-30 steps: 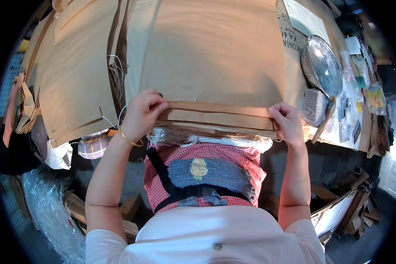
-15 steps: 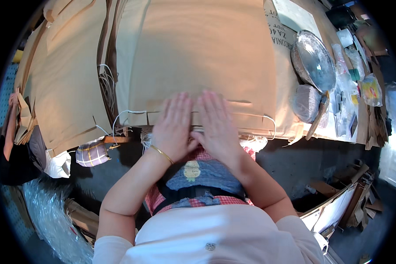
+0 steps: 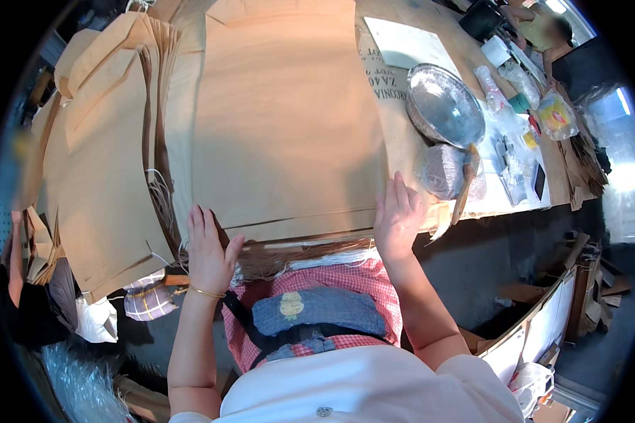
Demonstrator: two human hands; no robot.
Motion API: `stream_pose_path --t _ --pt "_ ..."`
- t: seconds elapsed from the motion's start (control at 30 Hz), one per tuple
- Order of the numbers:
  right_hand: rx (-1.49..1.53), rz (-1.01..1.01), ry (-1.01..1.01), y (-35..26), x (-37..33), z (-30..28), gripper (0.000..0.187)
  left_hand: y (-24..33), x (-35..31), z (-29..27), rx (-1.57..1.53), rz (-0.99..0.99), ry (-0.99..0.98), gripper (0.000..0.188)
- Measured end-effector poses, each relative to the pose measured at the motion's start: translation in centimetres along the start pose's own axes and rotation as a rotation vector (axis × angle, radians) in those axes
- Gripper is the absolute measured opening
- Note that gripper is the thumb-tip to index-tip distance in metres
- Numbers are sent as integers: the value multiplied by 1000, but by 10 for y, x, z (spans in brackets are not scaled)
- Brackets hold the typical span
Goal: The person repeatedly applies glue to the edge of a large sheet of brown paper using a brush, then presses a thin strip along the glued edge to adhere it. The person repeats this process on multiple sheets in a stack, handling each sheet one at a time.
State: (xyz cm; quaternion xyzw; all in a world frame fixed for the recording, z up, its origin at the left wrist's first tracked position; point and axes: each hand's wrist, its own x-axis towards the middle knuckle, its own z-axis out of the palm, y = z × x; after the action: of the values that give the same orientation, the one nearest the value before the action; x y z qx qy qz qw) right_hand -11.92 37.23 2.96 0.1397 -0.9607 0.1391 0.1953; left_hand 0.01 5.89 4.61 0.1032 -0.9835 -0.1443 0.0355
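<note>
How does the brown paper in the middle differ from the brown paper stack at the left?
The middle paper has its near end between the left hand and right hand; the left stack lies left of both hands. The middle paper shows a broad, mostly smooth face; the left stack shows layered edges along its right side. Both are brown.
</note>
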Motion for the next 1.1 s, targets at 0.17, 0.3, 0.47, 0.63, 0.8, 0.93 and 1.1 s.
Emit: stream_pose_path --t 0.17,0.3,0.47,0.63,0.8,0.93,1.1 --pt "1484 681 -219 18 -1 -32 34 -20 10 -23 -343 -152 366 65" --pt "1266 611 -515 27 -5 -54 41 -13 -12 -43 -1390 -621 -80 16" --pt "763 219 -245 -12 -16 -1 21 -32 -27 -66 -117 201 468 8" --pt "966 -5 -544 -133 10 36 39 -136 -91 -91 -186 -430 787 22" --pt "1520 76 -1075 -270 30 63 42 -289 -103 -133 -228 -434 1009 28" --pt "1611 211 -1206 -309 29 37 39 -353 -99 -130 -434 -615 895 31" --pt "1098 -470 -1516 -197 38 -33 43 -376 -146 -110 -40 -950 924 25"
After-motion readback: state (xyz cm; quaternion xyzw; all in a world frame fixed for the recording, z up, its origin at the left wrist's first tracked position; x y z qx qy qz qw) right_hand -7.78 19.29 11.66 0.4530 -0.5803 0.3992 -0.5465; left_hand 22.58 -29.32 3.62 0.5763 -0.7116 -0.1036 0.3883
